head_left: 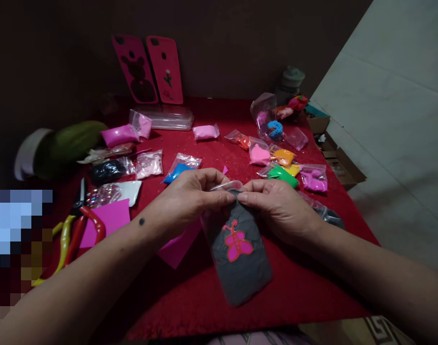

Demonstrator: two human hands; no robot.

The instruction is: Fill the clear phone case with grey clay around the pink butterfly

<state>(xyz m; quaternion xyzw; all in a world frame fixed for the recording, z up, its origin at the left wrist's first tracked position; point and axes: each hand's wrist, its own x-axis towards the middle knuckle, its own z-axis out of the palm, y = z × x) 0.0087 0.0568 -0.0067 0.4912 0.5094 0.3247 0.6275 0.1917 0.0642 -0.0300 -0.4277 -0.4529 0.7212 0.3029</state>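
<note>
I see a deep red cloth (161, 306) over the whole surface. By its near edge, the phone case (256, 275) is slate grey within a clear rim, bearing a butterfly (243, 248) in hot pink with orange-red outlines. At the far edge, I make out a magenta case (142, 62) patterned with a dark brown bear, and a coral-pink case (174, 72) with a white flower on a green stem. Toward the left edge are red handles (96, 220), yellow handles (65, 242) and a bright pink sheet (113, 218). Toward the right edge, packets show green (281, 176), orange (284, 156) and magenta (315, 182).
</note>
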